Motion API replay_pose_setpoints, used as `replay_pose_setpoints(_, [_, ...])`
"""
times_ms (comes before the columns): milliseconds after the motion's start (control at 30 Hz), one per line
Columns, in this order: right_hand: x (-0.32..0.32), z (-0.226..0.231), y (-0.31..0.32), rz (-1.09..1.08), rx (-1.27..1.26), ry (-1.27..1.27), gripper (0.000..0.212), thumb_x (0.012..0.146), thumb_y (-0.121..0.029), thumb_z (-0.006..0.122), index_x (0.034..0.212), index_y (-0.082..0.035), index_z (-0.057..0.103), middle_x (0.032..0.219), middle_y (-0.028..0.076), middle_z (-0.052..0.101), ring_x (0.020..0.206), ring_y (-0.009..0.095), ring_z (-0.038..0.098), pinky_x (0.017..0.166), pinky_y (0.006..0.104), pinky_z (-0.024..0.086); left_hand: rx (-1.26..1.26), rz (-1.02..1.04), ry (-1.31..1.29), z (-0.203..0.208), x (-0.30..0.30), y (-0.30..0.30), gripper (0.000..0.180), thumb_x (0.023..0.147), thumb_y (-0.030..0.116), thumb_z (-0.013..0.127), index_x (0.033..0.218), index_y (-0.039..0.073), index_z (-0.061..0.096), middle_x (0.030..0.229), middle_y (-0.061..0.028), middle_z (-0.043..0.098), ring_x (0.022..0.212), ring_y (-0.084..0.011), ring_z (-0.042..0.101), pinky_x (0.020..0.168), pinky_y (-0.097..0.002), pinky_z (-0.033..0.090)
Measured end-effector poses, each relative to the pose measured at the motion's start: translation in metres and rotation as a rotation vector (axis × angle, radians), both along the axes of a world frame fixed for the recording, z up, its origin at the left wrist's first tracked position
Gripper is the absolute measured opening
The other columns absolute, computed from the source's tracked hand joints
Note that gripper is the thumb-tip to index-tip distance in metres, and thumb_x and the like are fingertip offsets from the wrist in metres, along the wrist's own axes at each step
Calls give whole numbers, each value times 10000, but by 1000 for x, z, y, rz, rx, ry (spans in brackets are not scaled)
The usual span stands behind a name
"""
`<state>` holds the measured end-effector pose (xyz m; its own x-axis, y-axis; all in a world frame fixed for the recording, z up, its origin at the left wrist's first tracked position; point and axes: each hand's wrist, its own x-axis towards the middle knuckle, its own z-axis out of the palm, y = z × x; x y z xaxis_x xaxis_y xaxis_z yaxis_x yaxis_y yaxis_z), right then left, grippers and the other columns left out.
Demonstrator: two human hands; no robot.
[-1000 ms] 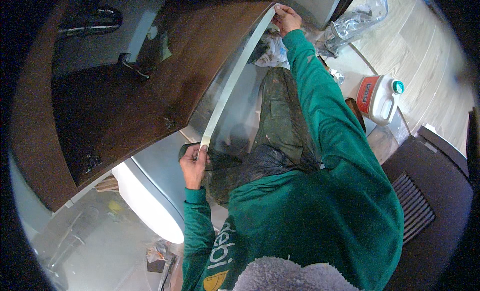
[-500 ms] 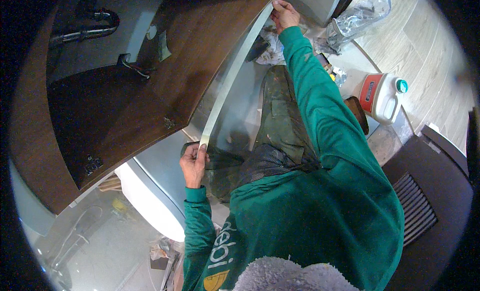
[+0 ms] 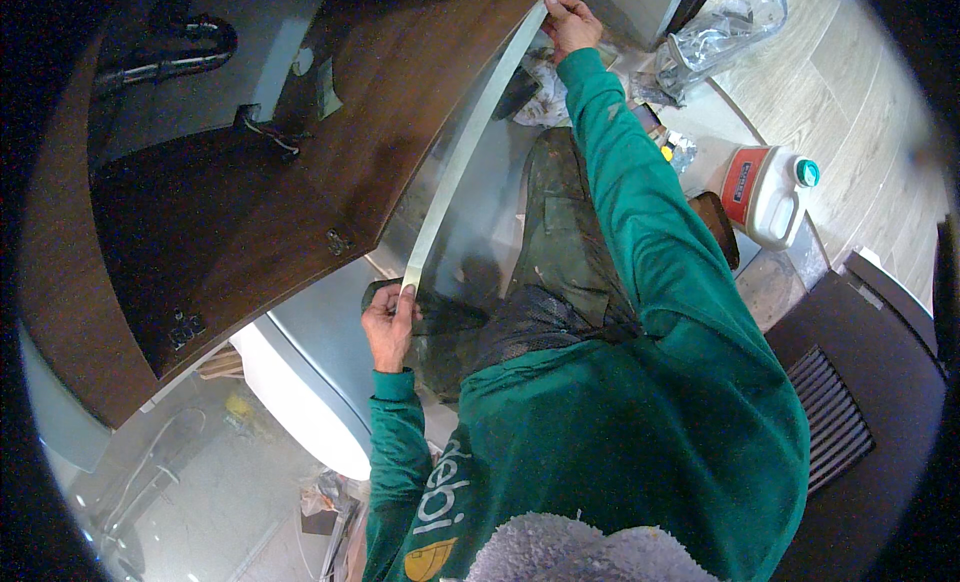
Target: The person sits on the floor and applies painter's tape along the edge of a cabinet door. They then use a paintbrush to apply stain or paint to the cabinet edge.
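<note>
A long, pale, narrow strip (image 3: 462, 162) that looks like tape is stretched between my two hands, beside the front edge of a dark brown wooden cabinet (image 3: 345, 172). My left hand (image 3: 388, 327) pinches its near end between thumb and fingers, below the cabinet's near corner. At the far end my right hand (image 3: 574, 28) pinches the other end, close to the cabinet's far top corner. A gap separates most of the strip from the cabinet edge; whether its far end touches the wood I cannot tell.
Inside the cabinet are a chrome drain pipe (image 3: 190, 57) and loose wires (image 3: 270, 137). Right of me stand a white jug with a teal cap (image 3: 765, 197) and a dark louvred panel (image 3: 860, 392). Clear plastic wrapping (image 3: 715, 47) lies far right; a white rounded fixture (image 3: 300, 402) is near left.
Both hands keep their pinch on the strip. My right hand has shifted very slightly up; otherwise the scene stays almost the same.
</note>
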<state>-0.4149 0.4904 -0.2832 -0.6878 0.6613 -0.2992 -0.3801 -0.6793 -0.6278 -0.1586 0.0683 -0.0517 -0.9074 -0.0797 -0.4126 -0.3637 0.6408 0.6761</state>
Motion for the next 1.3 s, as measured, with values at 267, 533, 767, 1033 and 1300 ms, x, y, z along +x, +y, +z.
replay_pose_setpoints(267, [-3, 6, -3, -51, 32, -52, 184, 814, -35, 745, 965, -29, 640, 800, 66, 670, 619, 175, 619, 582, 343, 555, 4, 25, 19, -5, 0, 1, 165, 922, 156, 650, 914, -9, 645, 661, -42, 623, 554, -93, 568, 508, -247, 466])
replay_pose_setpoints(533, [3, 17, -7, 6, -90, -92, 316, 848, -123, 737, 1113, -36, 589, 850, 82, 680, 654, 203, 641, 591, 368, 559, -5, 9, 15, -8, 0, -1, 164, 923, 159, 652, 927, -5, 640, 679, -42, 633, 563, -90, 576, 509, -246, 469])
replay_pose_setpoints(767, [-7, 1, 7, 350, 20, -400, 672, 879, -544, 627, 1338, -59, 549, 1298, 137, 583, 1154, 208, 549, 981, 348, 411, 44, 9, 26, -12, 2, -3, 204, 919, 172, 654, 937, -30, 633, 680, -41, 628, 571, -89, 575, 523, -239, 464])
replay_pose_setpoints(1033, [48, 30, -40, 248, -89, -159, 361, 967, -330, 569, 1120, -2, 566, 949, 130, 643, 825, 283, 646, 730, 428, 542, 21, -12, 37, -20, 2, -7, 222, 918, 173, 654, 952, -45, 634, 674, -44, 630, 560, -84, 564, 526, -237, 458])
replay_pose_setpoints(1300, [72, 67, -79, 369, -165, -149, 283, 939, -265, 627, 1070, -20, 575, 966, 96, 629, 839, 254, 650, 724, 404, 528, 17, 8, 46, -26, 0, -12, 236, 913, 189, 663, 959, -41, 641, 682, -49, 641, 574, -86, 572, 530, -240, 457])
